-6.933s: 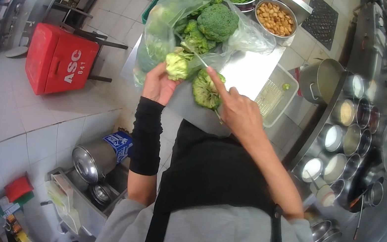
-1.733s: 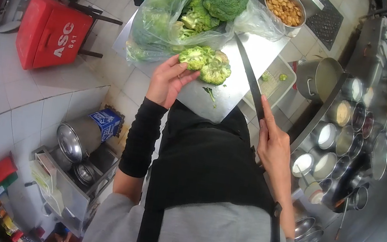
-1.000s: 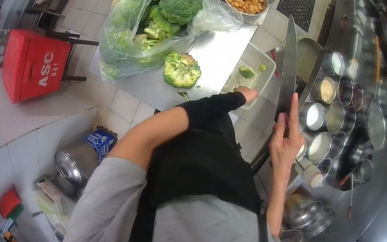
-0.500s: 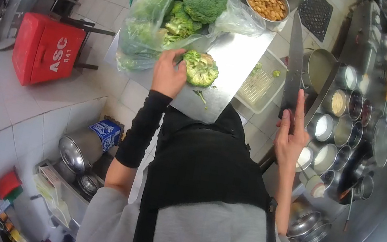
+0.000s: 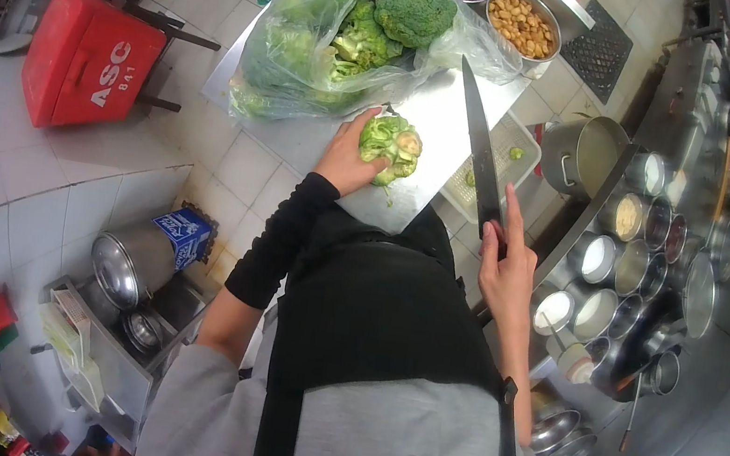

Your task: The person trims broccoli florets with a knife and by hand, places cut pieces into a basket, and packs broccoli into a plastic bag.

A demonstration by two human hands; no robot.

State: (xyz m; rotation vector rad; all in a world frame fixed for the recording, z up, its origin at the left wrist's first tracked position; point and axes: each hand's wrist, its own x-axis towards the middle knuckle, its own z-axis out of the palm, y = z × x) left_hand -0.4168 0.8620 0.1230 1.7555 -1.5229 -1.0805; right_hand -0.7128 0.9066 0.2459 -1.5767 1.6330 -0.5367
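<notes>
The left hand clasps a broccoli head over a metal table. The right hand grips a knife, blade apart from it.

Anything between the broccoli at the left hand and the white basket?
Yes, seen from above: the knife in the right hand crosses between broccoli and basket. Can't tell its height. The bag lies beyond the broccoli, off that line.

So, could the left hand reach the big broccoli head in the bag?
Probably yes: the bag gapes around the broccoli head, though the left hand would first have to release the smaller piece.
</notes>
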